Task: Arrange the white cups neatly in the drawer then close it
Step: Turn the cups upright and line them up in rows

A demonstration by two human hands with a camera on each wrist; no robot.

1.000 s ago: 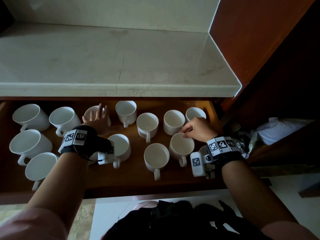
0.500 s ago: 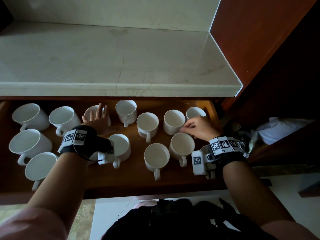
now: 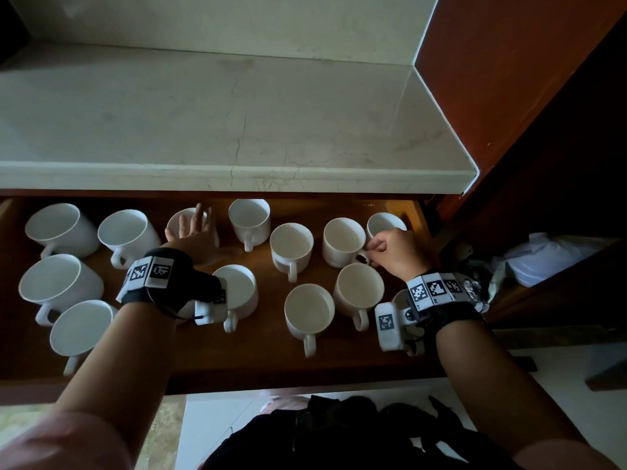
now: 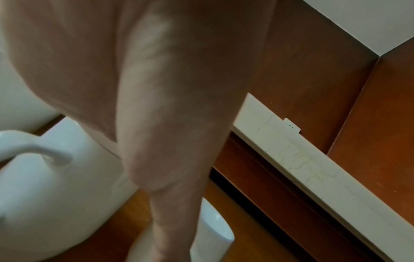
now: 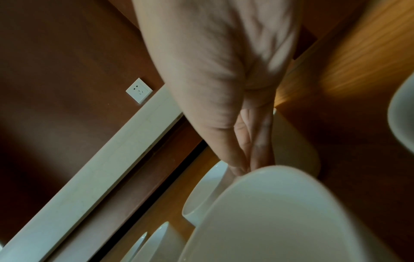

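A pale marble counter runs across the top, with a dark red-brown wooden panel rising at its right end; under the counter's edge a wooden drawer stands pulled open, its floor dotted with white cups standing upright in loose, uneven rows, handles mostly turned toward the person. Three larger-looking cups crowd the drawer's left end, others sit along the back and middle, and one is partly hidden under the right wrist. The left hand lies flat with fingers stretched out straight over a back-row cup, resting on its rim and gripping nothing. The right hand is curled, thumb and fingertips pinched at the handle of a back-row cup on the right, between that cup and the rightmost cup by the drawer's right wall. A white wall socket shows on the panel in the right wrist view
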